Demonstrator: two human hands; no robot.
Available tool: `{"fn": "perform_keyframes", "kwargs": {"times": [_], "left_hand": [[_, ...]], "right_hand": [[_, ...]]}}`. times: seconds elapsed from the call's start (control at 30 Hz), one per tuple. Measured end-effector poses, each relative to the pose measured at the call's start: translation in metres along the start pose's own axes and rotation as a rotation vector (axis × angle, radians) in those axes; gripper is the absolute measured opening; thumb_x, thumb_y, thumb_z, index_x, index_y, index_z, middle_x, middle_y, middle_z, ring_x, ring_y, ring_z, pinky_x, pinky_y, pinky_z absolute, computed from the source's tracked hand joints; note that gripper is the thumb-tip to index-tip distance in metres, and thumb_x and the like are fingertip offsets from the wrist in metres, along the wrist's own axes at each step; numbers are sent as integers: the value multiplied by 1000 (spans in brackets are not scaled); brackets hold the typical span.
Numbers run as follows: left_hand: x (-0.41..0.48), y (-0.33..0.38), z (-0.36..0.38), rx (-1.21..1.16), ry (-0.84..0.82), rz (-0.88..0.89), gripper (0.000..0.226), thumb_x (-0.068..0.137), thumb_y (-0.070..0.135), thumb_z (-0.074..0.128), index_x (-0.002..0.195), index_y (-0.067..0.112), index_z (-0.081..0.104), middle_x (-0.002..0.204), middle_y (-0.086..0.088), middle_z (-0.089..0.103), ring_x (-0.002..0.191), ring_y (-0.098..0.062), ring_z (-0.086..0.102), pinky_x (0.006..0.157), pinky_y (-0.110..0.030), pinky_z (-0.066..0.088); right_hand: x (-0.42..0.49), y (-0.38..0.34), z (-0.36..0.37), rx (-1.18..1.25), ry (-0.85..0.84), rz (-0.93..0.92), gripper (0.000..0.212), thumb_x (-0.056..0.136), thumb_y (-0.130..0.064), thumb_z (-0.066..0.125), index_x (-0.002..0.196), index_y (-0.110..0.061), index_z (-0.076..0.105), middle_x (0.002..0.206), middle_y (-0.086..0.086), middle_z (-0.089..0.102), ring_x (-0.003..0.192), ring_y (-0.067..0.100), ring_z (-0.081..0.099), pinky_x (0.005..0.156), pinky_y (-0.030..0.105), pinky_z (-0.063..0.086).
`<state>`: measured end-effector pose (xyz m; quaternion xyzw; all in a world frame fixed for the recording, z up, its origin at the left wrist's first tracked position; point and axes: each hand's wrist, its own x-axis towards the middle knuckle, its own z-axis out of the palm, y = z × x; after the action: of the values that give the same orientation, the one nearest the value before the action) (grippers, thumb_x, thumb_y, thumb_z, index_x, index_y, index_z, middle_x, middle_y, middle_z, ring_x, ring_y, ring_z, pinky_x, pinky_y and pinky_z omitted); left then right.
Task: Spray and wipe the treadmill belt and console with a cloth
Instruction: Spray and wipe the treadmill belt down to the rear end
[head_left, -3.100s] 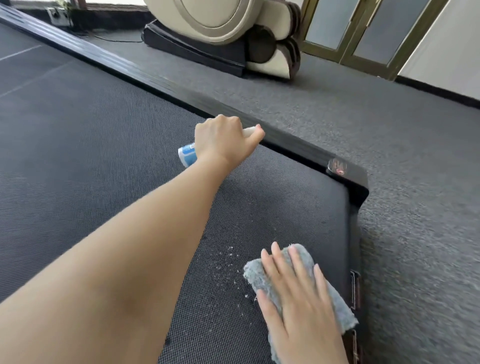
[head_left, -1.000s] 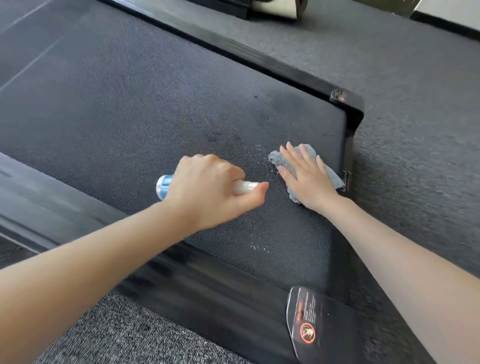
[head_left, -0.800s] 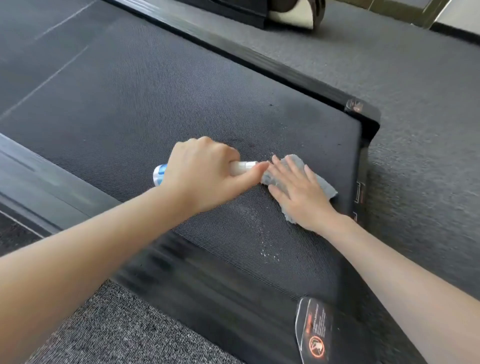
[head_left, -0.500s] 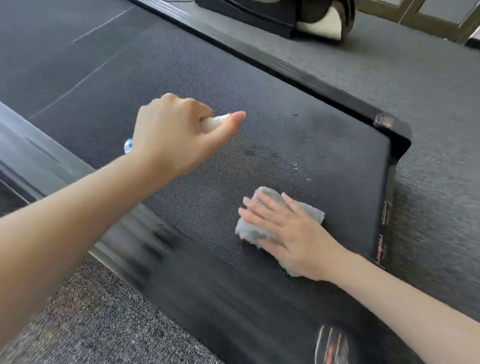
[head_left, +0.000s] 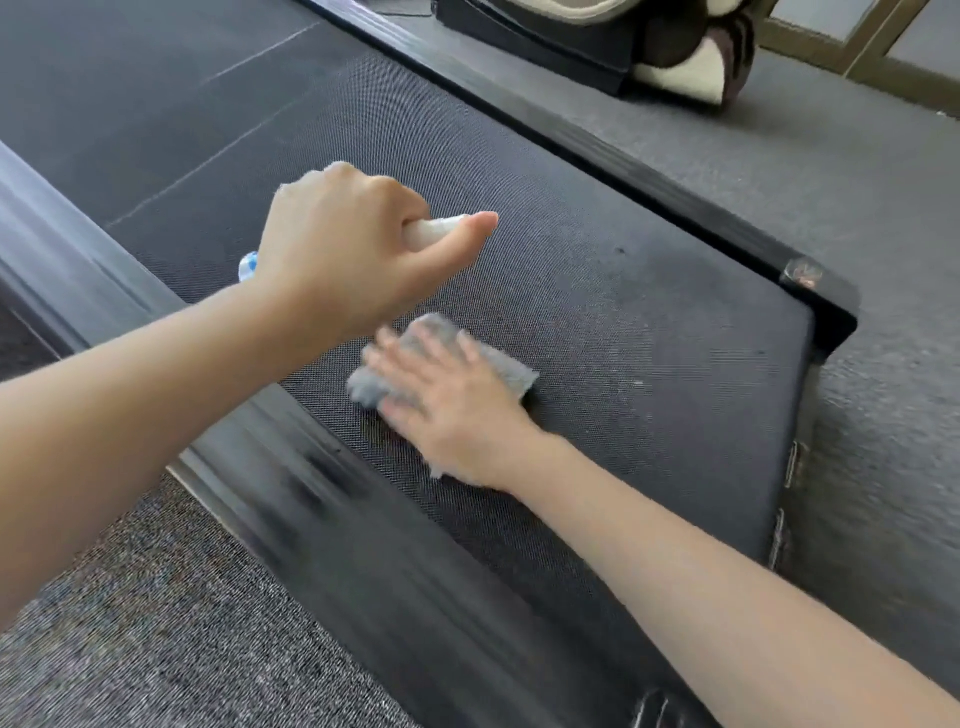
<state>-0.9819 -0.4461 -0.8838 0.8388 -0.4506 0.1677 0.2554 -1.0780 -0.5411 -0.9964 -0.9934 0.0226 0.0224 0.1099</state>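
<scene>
The dark textured treadmill belt (head_left: 597, 291) runs from upper left to the right end. My left hand (head_left: 353, 260) grips a small white spray bottle (head_left: 434, 231) above the belt, thumb along its top; its blue end (head_left: 248, 265) pokes out behind my wrist. My right hand (head_left: 447, 400) lies flat with straight fingers on a grey cloth (head_left: 506, 369), pressing it onto the belt near the near side rail. The right hand is motion-blurred. The console is out of view.
Black side rails flank the belt, the near rail (head_left: 363, 530) and the far rail (head_left: 597, 150). Grey carpet (head_left: 156, 623) surrounds the treadmill. A cream and black massage chair base (head_left: 649, 47) stands beyond the far rail.
My right hand slid the cloth from the belt's end corner toward the near rail and a little leftward. My left hand rose with the bottle and stays above the belt.
</scene>
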Motion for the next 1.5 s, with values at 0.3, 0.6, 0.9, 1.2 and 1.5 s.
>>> {"fn": "perform_keyframes", "kwargs": {"times": [0.3,0.6,0.9,1.2,1.5], "left_hand": [[1,-4,11,-12,-24,-11,68,79,73,25,46,14,27,42,-3,29,46,-27,33,54,-33,35],[0,-16,11,-43,-36,-39,68,80,73,25,47,13,27,43,-2,30,46,-23,32,55,-34,36],[7,4,9,-70,-20,2,68,80,73,26,47,14,24,43,-2,27,44,-21,28,53,-33,32],[7,7,11,-95,-13,34,67,83,70,28,47,14,21,40,0,22,41,-19,24,47,-29,19],[10,2,23,-98,-26,0,67,79,72,27,46,14,24,42,-1,29,44,-21,29,52,-33,34]], "right_hand": [[-56,67,-15,138,12,184,53,97,-57,17,148,-43,13,155,-26,-1,142,-5,-15,119,39,-10],[-11,130,-20,-19,73,409,56,99,-51,26,151,-35,13,160,-13,3,147,12,-8,116,44,-8],[-39,50,-13,117,-43,19,52,101,-41,30,149,-41,11,156,-22,-3,144,4,-19,117,40,-16],[-28,-10,3,62,-30,-200,49,102,-40,29,149,-41,15,158,-21,7,145,0,-8,119,40,-8],[-6,113,-39,93,78,435,48,102,-43,25,149,-39,18,159,-14,8,147,14,-2,119,46,-4]]}}
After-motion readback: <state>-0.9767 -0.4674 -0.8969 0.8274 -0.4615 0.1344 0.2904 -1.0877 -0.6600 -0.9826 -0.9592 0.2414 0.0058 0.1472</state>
